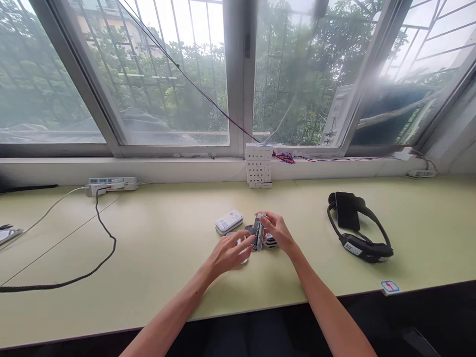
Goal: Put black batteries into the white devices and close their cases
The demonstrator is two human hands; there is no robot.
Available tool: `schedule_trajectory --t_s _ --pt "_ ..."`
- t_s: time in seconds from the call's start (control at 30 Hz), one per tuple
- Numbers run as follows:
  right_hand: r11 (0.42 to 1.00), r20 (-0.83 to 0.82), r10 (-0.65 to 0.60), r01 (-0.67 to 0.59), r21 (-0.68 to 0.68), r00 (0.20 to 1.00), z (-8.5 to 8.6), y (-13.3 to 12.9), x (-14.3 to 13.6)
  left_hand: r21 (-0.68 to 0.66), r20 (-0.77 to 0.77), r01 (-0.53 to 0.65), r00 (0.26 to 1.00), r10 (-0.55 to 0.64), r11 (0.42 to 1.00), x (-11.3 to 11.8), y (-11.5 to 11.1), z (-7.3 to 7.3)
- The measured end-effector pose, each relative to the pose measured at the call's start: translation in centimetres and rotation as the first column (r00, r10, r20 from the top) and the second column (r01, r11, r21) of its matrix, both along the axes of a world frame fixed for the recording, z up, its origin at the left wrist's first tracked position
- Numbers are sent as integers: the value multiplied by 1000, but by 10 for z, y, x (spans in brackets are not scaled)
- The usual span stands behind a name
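Above the middle of the table, a slim black-and-grey block with pale printed lettering is tilted upward. My right hand is closed on its upper end, thumb on the near face. From the other side, the spread fingers of my left hand reach to the block's lower part and seem to touch it. A flat white rounded case with a small label lies just beyond my left hand. Beneath that hand, a white item is mostly covered. Beside my right hand sits a small black-and-white banded item, partly hidden.
Small white boxes are stacked against the window wall. A black headset with a phone leaning on it rests on the right. At left are a power strip and a dark cable. A small tag sits at the table edge.
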State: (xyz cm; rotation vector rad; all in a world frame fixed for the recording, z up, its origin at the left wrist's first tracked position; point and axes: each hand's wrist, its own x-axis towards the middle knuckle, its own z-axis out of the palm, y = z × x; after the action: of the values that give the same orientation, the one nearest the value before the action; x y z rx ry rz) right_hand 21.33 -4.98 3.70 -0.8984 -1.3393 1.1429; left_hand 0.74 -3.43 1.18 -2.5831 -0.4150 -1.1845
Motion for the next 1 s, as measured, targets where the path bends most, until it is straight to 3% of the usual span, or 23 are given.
schedule_trajectory --t_s 0.23,0.5,0.63,0.77,0.87,1.0 --pt "999 -27 -40 40 4 999 -2 2 2 -87 -17 27 999 -29 996 -6 4 2" --pt "997 -45 -79 79 -16 996 -1 3 1 -186 -28 -36 999 31 982 -5 3 3" --pt "982 -147 -190 186 -42 971 -4 8 4 -286 100 14 995 15 958 0 3 -1" --pt "935 -227 -354 338 -108 907 -7 12 8 -451 203 -3 973 106 893 7 4 -5" --pt "890 -236 -453 421 -174 860 -9 15 11 -533 195 -45 965 174 845 11 5 -8" --pt "850 -242 -517 460 -256 821 -11 18 16 -541 161 -68 970 182 838 11 8 -13"
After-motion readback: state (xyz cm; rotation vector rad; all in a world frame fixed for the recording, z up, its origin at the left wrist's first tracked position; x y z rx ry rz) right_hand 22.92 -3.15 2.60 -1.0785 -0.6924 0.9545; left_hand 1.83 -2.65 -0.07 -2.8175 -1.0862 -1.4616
